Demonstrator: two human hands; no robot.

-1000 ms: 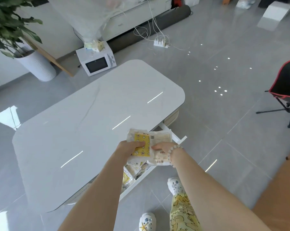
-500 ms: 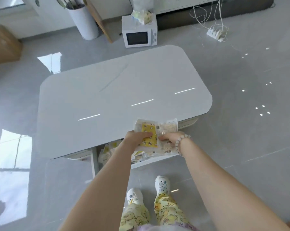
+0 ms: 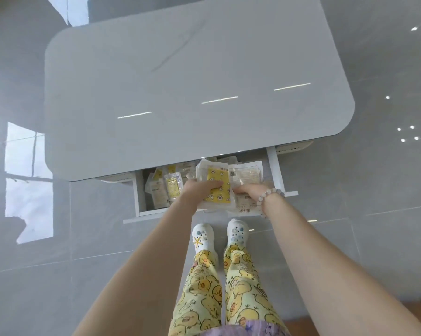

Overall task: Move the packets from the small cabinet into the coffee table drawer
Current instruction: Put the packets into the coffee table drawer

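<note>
We note the packet stack (image 3: 218, 176), left hand (image 3: 198, 190) and right hand (image 3: 248, 190) each keeping a closed grip on it, now sits lower, over the open drawer (image 3: 136, 195) below the near edge of the worktop (image 3: 180, 81), so release looks next.

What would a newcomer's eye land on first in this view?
First, the stack of pale plastic packets, a yellow star-printed one on top, gripped by the left hand and the right hand over the open white drawer. More loose packets lie in the drawer's left part. Above them spreads the glossy white rounded coffee table top.
</note>
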